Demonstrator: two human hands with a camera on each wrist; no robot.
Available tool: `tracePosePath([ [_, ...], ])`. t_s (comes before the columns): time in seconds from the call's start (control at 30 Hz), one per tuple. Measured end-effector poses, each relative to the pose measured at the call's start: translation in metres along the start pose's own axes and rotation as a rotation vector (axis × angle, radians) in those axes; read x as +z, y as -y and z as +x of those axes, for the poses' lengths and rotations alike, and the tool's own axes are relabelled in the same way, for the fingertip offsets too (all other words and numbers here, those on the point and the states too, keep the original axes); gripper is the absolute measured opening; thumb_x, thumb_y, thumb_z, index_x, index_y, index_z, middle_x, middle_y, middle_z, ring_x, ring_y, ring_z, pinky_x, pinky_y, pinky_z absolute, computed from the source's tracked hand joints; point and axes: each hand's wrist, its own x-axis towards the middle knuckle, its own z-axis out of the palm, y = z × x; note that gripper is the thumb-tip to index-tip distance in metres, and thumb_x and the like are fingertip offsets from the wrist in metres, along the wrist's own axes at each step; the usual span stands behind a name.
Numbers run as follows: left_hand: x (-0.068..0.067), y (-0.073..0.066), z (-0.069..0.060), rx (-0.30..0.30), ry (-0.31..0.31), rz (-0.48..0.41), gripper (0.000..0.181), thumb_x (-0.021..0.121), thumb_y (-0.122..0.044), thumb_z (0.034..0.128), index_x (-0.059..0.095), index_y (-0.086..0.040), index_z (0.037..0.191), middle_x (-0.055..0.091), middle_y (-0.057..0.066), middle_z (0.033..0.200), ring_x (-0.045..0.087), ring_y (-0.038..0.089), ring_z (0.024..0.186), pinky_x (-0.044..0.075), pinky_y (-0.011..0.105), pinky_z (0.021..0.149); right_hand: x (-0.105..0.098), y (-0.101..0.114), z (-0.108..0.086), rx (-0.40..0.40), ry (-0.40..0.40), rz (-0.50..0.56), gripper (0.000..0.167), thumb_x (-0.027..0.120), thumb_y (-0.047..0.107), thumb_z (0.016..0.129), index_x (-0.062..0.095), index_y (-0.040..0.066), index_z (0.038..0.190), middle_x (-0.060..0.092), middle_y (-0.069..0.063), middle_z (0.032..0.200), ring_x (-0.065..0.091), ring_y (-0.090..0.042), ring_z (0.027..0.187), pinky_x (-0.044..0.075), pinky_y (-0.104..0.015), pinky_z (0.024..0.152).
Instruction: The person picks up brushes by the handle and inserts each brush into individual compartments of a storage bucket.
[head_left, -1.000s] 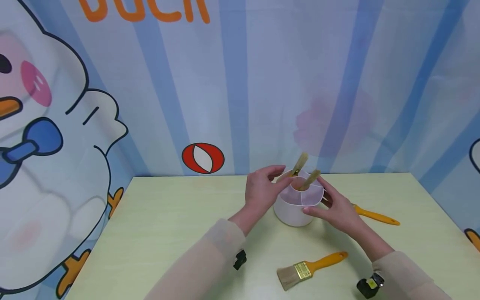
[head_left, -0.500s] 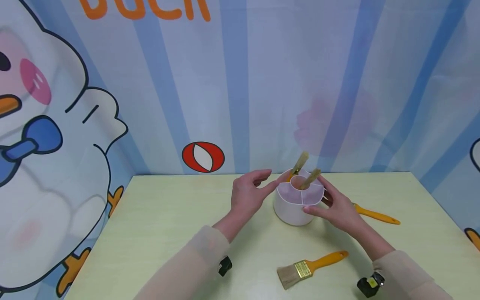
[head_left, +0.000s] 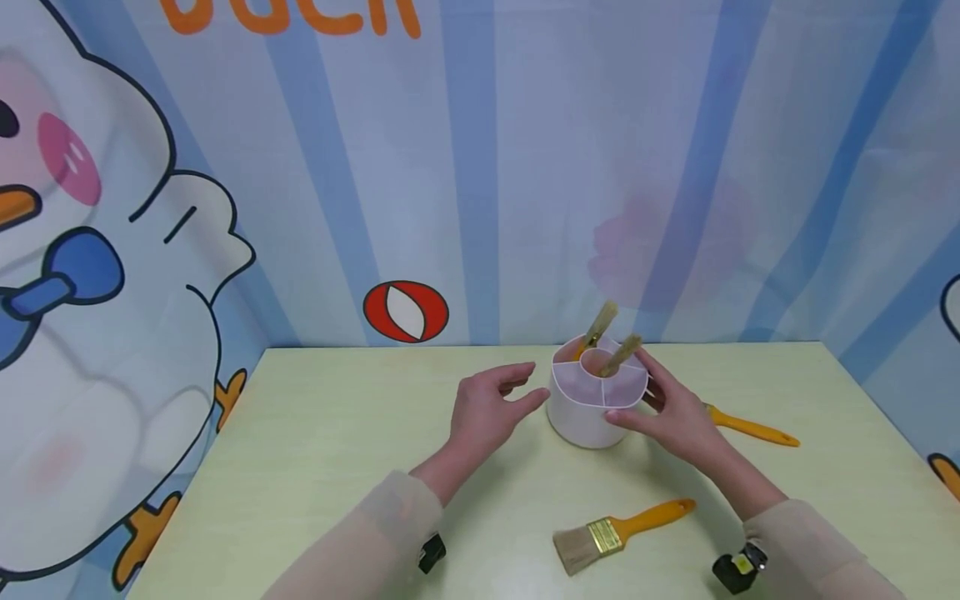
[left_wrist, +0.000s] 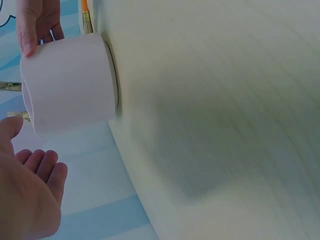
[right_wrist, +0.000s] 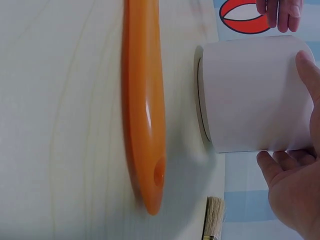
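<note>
Holder (head_left: 581,423) on table (head_left: 322,425), striped backdrop (head_left: 540,167) behind

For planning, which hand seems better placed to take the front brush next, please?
Probably the left hand: it is empty beside the white holder, while the right hand grips that holder.

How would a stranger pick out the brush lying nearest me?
On the pale table, find the white divided holder. Nearer you, the paintbrush lies flat, bristles pointing left. Unlike the other brushes, it shows whole from the head camera, bristles to orange handle.
</note>
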Motion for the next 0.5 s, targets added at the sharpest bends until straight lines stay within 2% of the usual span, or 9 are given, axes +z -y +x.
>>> tracePosePath([
  [0.13,0.001,0.003,-0.005,-0.005,0.039,0.044,0.048,0.086,-0.033,0.0938,0.074,-0.021,0.139,0.075,0.000,0.134,0.073,0.022,0.121,0.060,0.039,0.102,0.001,0.000,0.000,-0.008,-0.001,-0.001,0.110,0.085,0.032,0.095,0.011,0.012,0.173,0.024,-0.025,0.174,0.036,-0.049,0.154,0.039,-0.057,0.119],
  [0.27,0.002,0.003,-0.011,0.015,0.107,0.113,0.053,0.084,-0.038,0.0941,0.071,-0.021,0.143,0.072,-0.001,0.139,0.070,0.026,0.126,0.059,0.043,0.104,0.001,0.001,0.000,-0.008,-0.003,-0.007,0.110,0.085,0.031,0.094,0.011,0.012,0.173,0.024,-0.026,0.173,0.037,-0.050,0.153,0.040,-0.059,0.119],
  [0.37,0.002,0.001,-0.016,0.051,0.166,0.191,0.056,0.084,-0.042,0.0936,0.070,-0.022,0.145,0.070,-0.002,0.142,0.067,0.027,0.131,0.056,0.046,0.107,0.001,0.002,0.000,-0.007,-0.006,-0.012,0.110,0.086,0.030,0.094,0.012,0.012,0.173,0.026,-0.026,0.173,0.038,-0.050,0.152,0.041,-0.058,0.119],
  [0.5,0.003,0.001,-0.023,0.132,0.251,0.297,0.059,0.084,-0.044,0.0930,0.068,-0.023,0.146,0.069,-0.004,0.144,0.065,0.022,0.134,0.053,0.045,0.112,0.000,0.003,-0.001,-0.005,-0.006,-0.015,0.110,0.086,0.029,0.094,0.012,0.010,0.173,0.027,-0.027,0.172,0.039,-0.050,0.152,0.041,-0.057,0.118],
])
